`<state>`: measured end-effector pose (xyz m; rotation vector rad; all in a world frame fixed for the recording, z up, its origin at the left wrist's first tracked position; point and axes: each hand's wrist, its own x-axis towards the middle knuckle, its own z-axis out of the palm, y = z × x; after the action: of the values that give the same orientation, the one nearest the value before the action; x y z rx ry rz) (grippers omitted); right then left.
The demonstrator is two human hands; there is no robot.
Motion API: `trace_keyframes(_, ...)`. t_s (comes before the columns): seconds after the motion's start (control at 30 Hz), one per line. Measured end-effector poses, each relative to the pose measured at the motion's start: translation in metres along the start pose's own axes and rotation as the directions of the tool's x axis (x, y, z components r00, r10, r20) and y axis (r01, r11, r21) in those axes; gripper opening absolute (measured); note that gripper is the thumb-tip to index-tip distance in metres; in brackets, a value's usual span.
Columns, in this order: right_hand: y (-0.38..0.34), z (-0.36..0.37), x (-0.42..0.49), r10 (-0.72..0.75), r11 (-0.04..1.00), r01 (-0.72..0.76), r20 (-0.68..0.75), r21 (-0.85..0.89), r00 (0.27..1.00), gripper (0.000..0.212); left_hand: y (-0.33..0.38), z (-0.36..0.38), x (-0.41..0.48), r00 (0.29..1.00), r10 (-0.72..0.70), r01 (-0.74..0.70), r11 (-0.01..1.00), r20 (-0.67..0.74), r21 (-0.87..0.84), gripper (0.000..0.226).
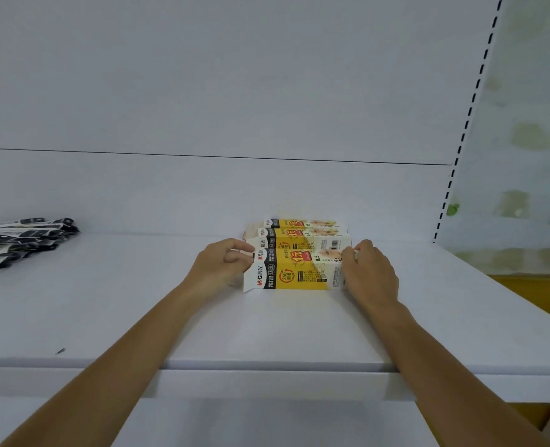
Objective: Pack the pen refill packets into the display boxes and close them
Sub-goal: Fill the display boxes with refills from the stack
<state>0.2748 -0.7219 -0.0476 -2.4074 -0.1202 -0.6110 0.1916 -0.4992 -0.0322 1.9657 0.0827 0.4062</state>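
Observation:
A yellow, white and black display box [294, 272] lies on its side on the white shelf [267, 330], nearest me. My left hand [222, 266] grips its left end, where the white flaps stand open. My right hand [368, 272] grips its right end with curled fingers. Two more boxes of the same kind [302, 235] lie right behind it, against the back panel. A pile of black-and-white pen refill packets [18, 241] lies at the far left of the shelf.
The white back panel [234, 108] rises behind the shelf. A slotted upright [460, 140] runs along the right side, with a stained wall beyond it. The shelf's front edge [267, 366] crosses below my forearms.

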Motion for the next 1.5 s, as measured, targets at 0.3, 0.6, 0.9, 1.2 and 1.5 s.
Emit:
trace_keyframes(0.3,0.0,-0.001,-0.001,0.014,0.995,-0.018,-0.043,-0.095,0.999,0.026,-0.004,0.004,-0.002,0.998,0.0,-0.015,0.97,0.06,0.243,0.026)
trace_keyframes(0.6,-0.064,-0.016,0.002,-0.353,0.933,0.351,-0.007,-0.081,0.936,0.041,-0.013,-0.067,-0.02,0.989,0.089,-0.023,0.877,-0.116,0.479,0.013)
trace_keyframes(0.9,-0.28,0.055,-0.067,-0.748,0.632,0.708,0.008,0.316,0.664,0.052,-0.052,-0.22,-0.098,0.898,0.085,0.194,0.805,-0.433,0.561,0.031)
trace_keyframes(1.2,-0.45,0.134,-0.152,-0.883,0.442,0.795,0.048,0.416,0.466,0.055,-0.091,-0.395,-0.172,0.764,0.093,0.353,0.768,-0.639,0.534,0.028)
trace_keyframes(1.5,-0.529,0.201,-0.173,-0.836,0.545,0.78,0.132,0.307,0.532,0.057,-0.133,-0.493,-0.136,0.847,0.114,0.227,0.807,-0.52,0.546,0.027)
